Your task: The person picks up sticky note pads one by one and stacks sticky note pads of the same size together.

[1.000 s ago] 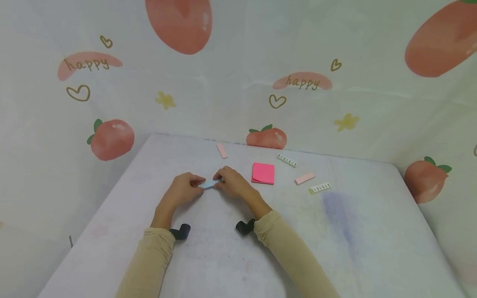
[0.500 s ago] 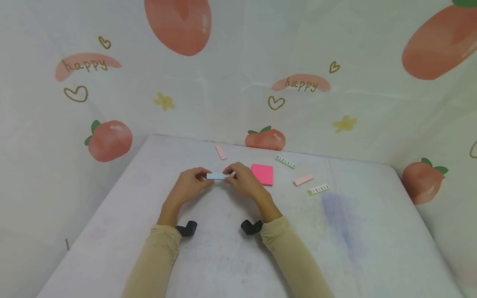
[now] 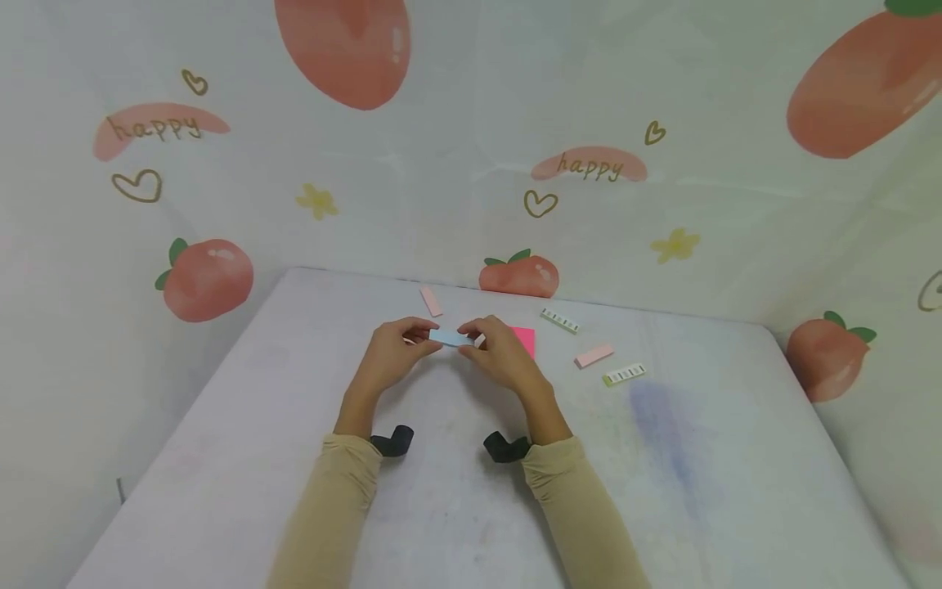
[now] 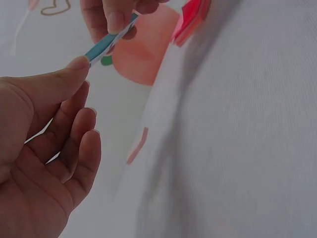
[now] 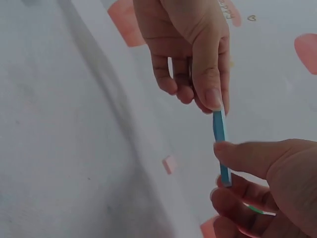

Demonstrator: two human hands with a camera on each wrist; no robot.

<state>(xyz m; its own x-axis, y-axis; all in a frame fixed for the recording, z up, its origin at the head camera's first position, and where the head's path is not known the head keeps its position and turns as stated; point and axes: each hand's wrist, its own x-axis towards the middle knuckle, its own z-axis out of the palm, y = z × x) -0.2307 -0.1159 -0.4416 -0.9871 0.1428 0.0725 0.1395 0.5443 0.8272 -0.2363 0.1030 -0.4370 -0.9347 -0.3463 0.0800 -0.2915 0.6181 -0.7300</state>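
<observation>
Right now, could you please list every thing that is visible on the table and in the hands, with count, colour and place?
blue strip: 1, light blue, held above the table between both hands, one end in each
sticky-note pad: 1, bright pink, on the table behind the right hand, partly hidden
pink strips: 2, pale pink, one right of the pad, one near the far edge
patterned strips: 2, pale green-white with dark marks, right side, the other further back
table: 1, white, with a faint blue smudge
backdrop: 1, white with peach prints, behind and beside the table
left hand: pinches the strip's left end
right hand: pinches its right end
sleeves: 2, beige
</observation>
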